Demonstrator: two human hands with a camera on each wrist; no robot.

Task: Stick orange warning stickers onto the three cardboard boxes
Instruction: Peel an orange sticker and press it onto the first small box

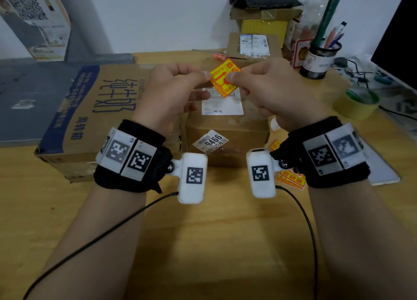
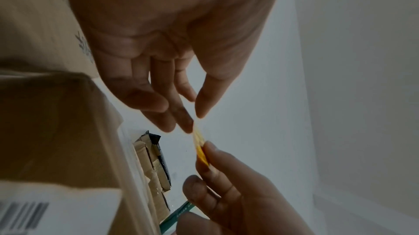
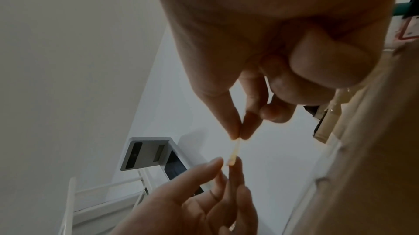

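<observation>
Both hands are up in the air over the middle box, and they share one orange sticker. The left hand pinches its left edge with thumb and finger. The right hand pinches the other edge the same way. From the wrist views the sticker looks thin as a leaf, seen from its side, with fingertips squeezed on it.

It looks like the person is trying to peel the back paper off. That is the tricky bit. If the two hands pull too hard, the sticker may rip. If the sticky side folds over, it may stick to itself, or to a finger, and then it will not lie flat.

None of the box tops that show has an orange sticker on it yet. The big box with blue writing lies to the left, and a small box sits behind. More stickers lie on the table under the right wrist, so a spoiled one can be swapped.

If the sticker goes down crooked, it may cover the white label on the middle box, or wrinkle.
</observation>
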